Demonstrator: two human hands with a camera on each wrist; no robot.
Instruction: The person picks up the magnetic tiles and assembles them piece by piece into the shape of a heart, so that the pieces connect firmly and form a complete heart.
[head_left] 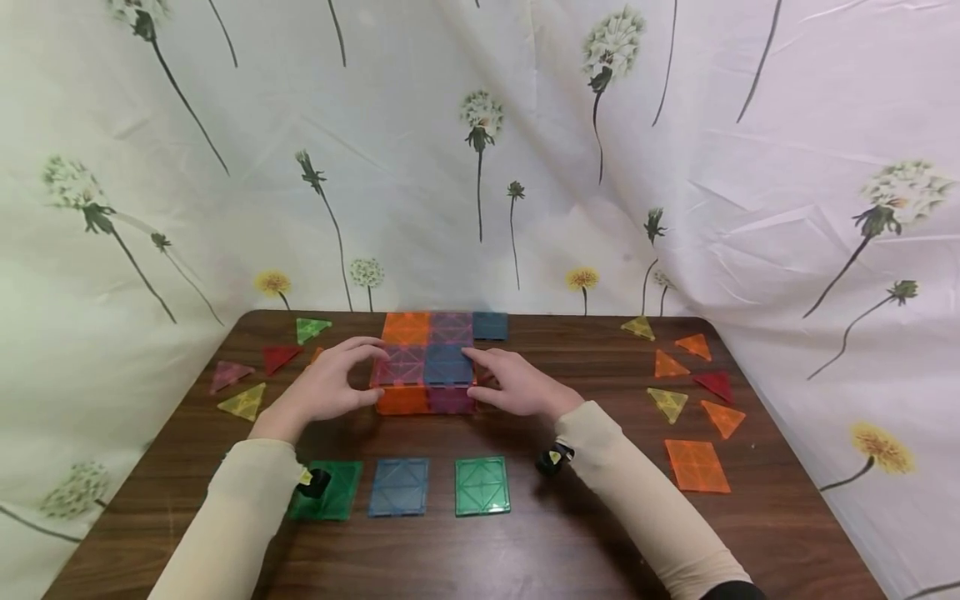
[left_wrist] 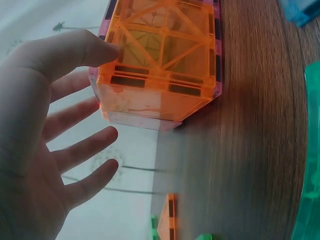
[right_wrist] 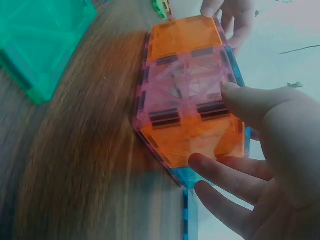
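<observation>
A low box of see-through magnetic tiles (head_left: 405,400) stands toward the back of the table. Its front wall joins an orange tile (left_wrist: 165,37) and a pink tile (right_wrist: 187,82); pink, blue, orange and purple squares form the top. My left hand (head_left: 330,383) holds the box's left end, thumb on the orange front and the other fingers spread by the top and side. At the opposite end, my right hand (head_left: 517,385) grips with its thumb on the pink tile and fingers along the orange side (right_wrist: 195,142). A blue tile (head_left: 491,326) lies behind the box's right corner.
In front lie a green square (head_left: 343,492), a blue square (head_left: 398,487) and a lighter green square (head_left: 482,486). Triangle tiles are scattered at left, including a yellow one (head_left: 243,402), and at right above an orange square (head_left: 697,466). A flowered cloth (head_left: 420,167) hangs behind.
</observation>
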